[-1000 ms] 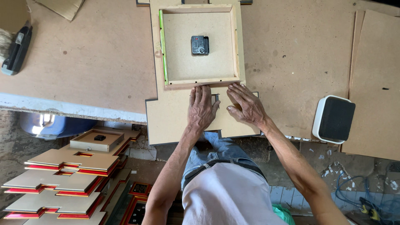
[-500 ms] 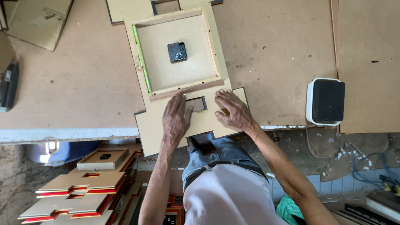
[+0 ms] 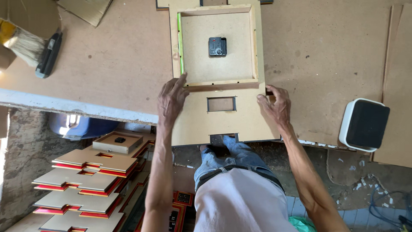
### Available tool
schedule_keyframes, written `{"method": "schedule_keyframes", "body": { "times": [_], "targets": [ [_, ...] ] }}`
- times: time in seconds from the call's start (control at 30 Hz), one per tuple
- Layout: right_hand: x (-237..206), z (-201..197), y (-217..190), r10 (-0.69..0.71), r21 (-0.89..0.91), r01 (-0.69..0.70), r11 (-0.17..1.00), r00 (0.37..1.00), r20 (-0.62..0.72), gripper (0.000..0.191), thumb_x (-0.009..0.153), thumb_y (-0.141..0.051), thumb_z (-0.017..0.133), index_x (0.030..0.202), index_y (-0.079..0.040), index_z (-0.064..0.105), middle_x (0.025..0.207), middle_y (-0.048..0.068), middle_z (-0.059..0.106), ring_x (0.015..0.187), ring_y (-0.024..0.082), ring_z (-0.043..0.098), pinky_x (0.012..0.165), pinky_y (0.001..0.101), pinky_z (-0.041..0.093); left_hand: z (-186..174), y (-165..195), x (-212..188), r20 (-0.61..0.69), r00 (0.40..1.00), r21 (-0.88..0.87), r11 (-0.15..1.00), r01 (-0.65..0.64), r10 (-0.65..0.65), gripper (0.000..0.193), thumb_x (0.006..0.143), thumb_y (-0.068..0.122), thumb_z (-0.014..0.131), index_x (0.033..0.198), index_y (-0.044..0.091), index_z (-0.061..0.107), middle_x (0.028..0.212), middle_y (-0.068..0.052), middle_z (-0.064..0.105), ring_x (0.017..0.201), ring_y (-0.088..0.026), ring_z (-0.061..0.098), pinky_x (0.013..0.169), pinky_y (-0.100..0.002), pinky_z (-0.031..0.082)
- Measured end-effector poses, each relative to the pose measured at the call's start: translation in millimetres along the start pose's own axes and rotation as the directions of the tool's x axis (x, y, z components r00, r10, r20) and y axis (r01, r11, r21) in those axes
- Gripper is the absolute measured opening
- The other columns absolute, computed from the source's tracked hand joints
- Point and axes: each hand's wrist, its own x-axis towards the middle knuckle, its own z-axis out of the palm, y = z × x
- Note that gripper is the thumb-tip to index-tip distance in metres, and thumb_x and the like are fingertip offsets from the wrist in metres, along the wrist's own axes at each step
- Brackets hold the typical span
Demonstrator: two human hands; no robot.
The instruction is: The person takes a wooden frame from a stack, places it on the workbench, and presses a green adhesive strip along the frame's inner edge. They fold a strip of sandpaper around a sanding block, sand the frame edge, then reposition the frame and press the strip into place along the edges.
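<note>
On the brown fibreboard worktable (image 3: 107,64), seen from the head camera, lies a flat tan board panel with a stepped outline and a small rectangular cut-out (image 3: 221,116), its near edge hanging just over the table's front. A shallow square wooden frame (image 3: 216,43) sits on the panel's far half, with a small black clock movement (image 3: 217,46) at its middle and a thin green strip (image 3: 180,43) along its left inner wall. The left hand (image 3: 171,101) lies palm down on the panel's left edge, fingers spread apart, the fingertips touching the frame's near left corner; it clamps nothing. The right hand (image 3: 274,105) rests at the panel's right edge, fingers curled loosely over that edge beside the frame's near right corner. Farther left on the table lies a black-handled brush with pale bristles (image 3: 36,51). A white box with a black face (image 3: 364,124) stands to the right. Below the table on the left, a stack of similar tan panels with red edges (image 3: 81,184) rests on the floor.
</note>
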Motion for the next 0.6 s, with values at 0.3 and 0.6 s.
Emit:
{"method": "schedule_keyframes", "body": {
  "times": [0.3,0.6],
  "targets": [
    [-37,2,-31,0.091,0.122,-0.110,0.986,0.984,0.152,0.056,0.093,-0.046,0.074,0.135,-0.011,0.065,0.116,0.008,0.075,0.107,0.022,0.067,0.094,0.0425,0.056,-37,-28,31,0.206,0.960,0.184,0.957,-0.226,0.187,0.031,0.088,0.024,0.083,0.118,0.021,0.075,0.115,-0.004,0.076,0.110,-0.023,0.068,0.103,-0.041,0.052],
    [-33,-9,-60,-0.266,-0.096,0.271,0.958,0.962,0.062,0.036,0.089,-0.038,0.080,0.121,-0.023,0.077,0.100,0.010,0.059,0.092,0.023,0.057,0.076,0.0352,0.056,47,109,29,0.135,0.904,-0.048,0.914,-0.404,0.406,0.038,0.091,0.024,0.079,0.125,0.009,0.072,0.121,-0.014,0.070,0.117,-0.030,0.061,0.105,-0.044,0.050]
  ]
}}
